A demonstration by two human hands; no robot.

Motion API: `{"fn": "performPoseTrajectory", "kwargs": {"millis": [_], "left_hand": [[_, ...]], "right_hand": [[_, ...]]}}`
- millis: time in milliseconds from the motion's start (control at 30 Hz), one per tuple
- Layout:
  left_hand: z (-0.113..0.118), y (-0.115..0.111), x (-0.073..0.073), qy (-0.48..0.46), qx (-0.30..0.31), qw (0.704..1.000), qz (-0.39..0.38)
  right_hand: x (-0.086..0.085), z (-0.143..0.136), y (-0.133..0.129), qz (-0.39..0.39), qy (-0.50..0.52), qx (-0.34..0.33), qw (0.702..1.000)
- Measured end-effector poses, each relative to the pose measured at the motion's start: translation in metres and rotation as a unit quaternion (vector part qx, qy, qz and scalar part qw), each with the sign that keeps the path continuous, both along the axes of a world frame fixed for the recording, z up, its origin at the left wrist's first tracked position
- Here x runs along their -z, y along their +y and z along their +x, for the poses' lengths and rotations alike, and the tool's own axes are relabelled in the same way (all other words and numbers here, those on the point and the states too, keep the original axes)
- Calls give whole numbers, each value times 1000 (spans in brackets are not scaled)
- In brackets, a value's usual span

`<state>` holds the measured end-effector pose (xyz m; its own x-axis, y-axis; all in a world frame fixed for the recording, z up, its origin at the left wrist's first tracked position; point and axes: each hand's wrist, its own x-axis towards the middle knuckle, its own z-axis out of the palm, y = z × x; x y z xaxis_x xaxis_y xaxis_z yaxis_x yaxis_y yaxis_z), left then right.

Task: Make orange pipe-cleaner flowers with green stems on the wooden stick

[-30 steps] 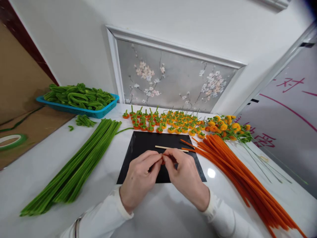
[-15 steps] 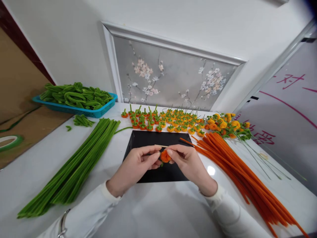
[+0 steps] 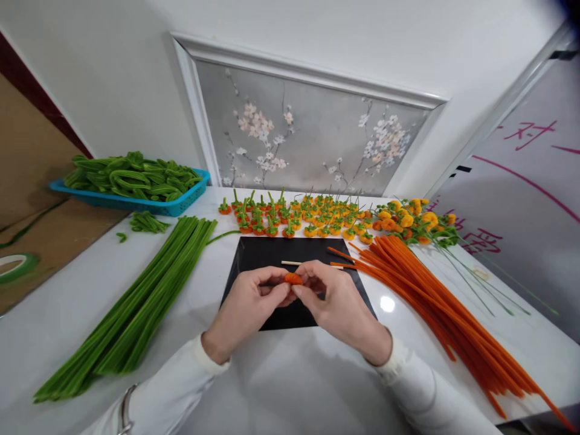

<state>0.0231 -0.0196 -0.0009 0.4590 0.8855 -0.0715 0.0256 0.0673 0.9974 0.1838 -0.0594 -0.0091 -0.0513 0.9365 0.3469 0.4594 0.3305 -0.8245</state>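
Directly between left hand [image 3: 248,305] and right hand [image 3: 338,303], orange flower [image 3: 293,278] in both fingertip pinches.

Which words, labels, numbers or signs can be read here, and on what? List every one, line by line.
"对": handwritten in magenta on the pale board at the right.
"爱" (probably): lower on the same board, also magenta.
Unreadable: strokes partly hidden behind the orange and yellow flowers, and a stroke cut off at the picture's right edge.
No lettering can be made out on the green tape roll.
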Motion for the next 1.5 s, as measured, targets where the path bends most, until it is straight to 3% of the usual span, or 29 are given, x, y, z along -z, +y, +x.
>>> {"fn": "performPoseTrajectory", "kwargs": {"millis": [100,267,400,567,800,1000,1300,1500], "left_hand": [[0,0,0,-22,3,999,-47],[0,-2,-2,-33,12,996,-81],[-2,-2,-5,-49,13,992,-118],[-2,-3,-6,-93,-14,979,-179],[4,-8,-7,-69,5,994,-91],[6,-7,-4,-44,-19,998,-41],[3,-6,-8,-25,-10,994,-109],[0,-4,-6,-59,12,983,-172]], "right_hand": [[1,-1,1,-22,-5,-12,1000],[4,2,6,-112,90,-48,988],[3,8,8,-137,154,-60,977],[2,11,5,-122,175,-51,976],[0,-3,-1,-52,80,29,995],[-1,-7,-4,-27,65,37,997],[0,-10,-7,9,41,33,999],[6,3,-1,-28,79,13,996]]}}
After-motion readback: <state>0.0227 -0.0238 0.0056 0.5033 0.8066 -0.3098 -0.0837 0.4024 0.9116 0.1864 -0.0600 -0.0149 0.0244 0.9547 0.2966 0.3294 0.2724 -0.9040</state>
